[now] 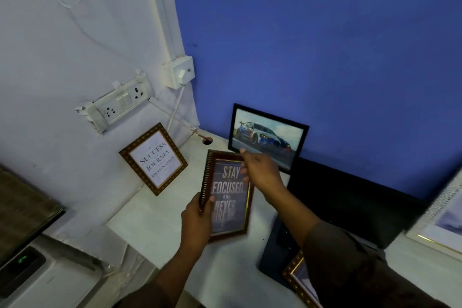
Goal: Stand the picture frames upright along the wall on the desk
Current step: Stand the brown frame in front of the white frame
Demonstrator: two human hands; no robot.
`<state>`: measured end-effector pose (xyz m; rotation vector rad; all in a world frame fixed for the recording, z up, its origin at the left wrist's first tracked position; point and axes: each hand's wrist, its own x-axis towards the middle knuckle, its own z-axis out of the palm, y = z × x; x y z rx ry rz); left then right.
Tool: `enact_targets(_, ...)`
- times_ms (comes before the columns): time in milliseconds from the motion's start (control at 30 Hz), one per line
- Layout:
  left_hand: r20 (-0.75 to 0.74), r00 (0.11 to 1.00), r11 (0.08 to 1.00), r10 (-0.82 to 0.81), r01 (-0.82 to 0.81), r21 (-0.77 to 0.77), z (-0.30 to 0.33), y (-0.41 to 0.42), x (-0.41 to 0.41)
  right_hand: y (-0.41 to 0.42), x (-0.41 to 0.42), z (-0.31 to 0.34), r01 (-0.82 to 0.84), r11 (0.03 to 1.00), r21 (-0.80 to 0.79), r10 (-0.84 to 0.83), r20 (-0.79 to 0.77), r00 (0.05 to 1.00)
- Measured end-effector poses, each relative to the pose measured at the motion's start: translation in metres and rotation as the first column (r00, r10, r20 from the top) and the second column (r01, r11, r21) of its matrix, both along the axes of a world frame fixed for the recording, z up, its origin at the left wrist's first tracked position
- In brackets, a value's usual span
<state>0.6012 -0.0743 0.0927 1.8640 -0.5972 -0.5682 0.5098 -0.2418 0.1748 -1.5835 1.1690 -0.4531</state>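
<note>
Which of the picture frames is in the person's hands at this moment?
The dark "Stay Focused" frame, gripped by the left hand and right hand. The "Success" frame and car frame lean against the walls.

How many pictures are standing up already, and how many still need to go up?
Two look done: the Success frame leans on the white wall and the car frame stands against the blue wall. The Stay Focused frame is in hand, with the left hand at its lower edge and the right hand at its top. At least one is left: a gold frame lying by the laptop.
</note>
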Motion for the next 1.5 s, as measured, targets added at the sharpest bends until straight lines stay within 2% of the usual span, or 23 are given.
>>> enact_targets(67, -0.252, 0.968, 0.997, 0.015, -0.033, -0.07, 0.001, -0.001, -0.004, -0.005, -0.026, -0.008, 0.029, 0.994, -0.105, -0.036, -0.066, 0.997)
enact_targets(133, -0.438, 0.899, 0.987, 0.01, -0.079, -0.14, 0.007, -0.002, -0.009, -0.008, -0.057, -0.017, 0.091, 0.989, -0.117, -0.105, -0.12, 0.987)
enact_targets(267, -0.592, 0.805, 0.983, -0.043, -0.071, -0.168, 0.015, -0.006, -0.015, -0.001, -0.101, -0.038, 0.158, 0.987, 0.033, -0.153, -0.13, 0.98)
enact_targets(400, -0.608, 0.781, 0.984, -0.144, 0.051, -0.168, 0.021, -0.01, -0.028, 0.02, -0.12, -0.043, 0.204, 0.936, 0.287, -0.212, -0.004, 0.977)
enact_targets(467, -0.599, 0.774, 0.977, -0.203, 0.116, -0.182, 0.023, -0.01, -0.036, 0.031, -0.127, -0.043, 0.264, 0.907, 0.327, -0.298, 0.058, 0.953)
enact_targets(633, -0.587, 0.759, 0.958, -0.282, 0.256, -0.129, 0.016, -0.001, -0.057, 0.07, -0.147, -0.054, 0.425, 0.887, 0.18, -0.447, 0.104, 0.889)
enact_targets(767, -0.497, 0.799, 0.938, -0.338, 0.331, -0.106, 0.007, 0.012, -0.074, 0.103, -0.168, -0.06, 0.525, 0.837, 0.152, -0.542, 0.109, 0.833)
enact_targets(833, -0.501, 0.792, 0.932, -0.349, 0.349, -0.097, 0.004, 0.021, -0.086, 0.119, -0.179, -0.06, 0.572, 0.805, 0.157, -0.591, 0.127, 0.796)
enact_targets(933, -0.576, 0.71, 0.898, -0.404, 0.428, -0.101, 0.008, 0.026, -0.103, 0.128, -0.198, -0.055, 0.637, 0.762, 0.114, -0.647, 0.113, 0.754)
enact_targets(1033, -0.703, 0.574, 0.863, -0.42, 0.493, -0.112, 0.019, 0.016, -0.117, 0.128, -0.218, -0.047, 0.666, 0.745, 0.038, -0.666, 0.094, 0.74)
enact_targets(1167, -0.763, 0.478, 0.835, -0.435, 0.532, -0.143, 0.038, -0.008, -0.145, 0.129, -0.247, -0.027, 0.702, 0.712, -0.022, -0.694, 0.131, 0.708)
enact_targets(1300, -0.757, 0.435, 0.794, -0.487, 0.582, -0.177, 0.044, -0.03, -0.185, 0.128, -0.292, -0.018, 0.763, 0.644, -0.056, -0.748, 0.162, 0.644)
enact_targets(1500, -0.656, 0.459, 0.682, -0.599, 0.722, -0.118, 0.032, -0.062, -0.277, 0.118, -0.39, -0.031, 0.835, 0.544, -0.083, -0.826, 0.12, 0.551)
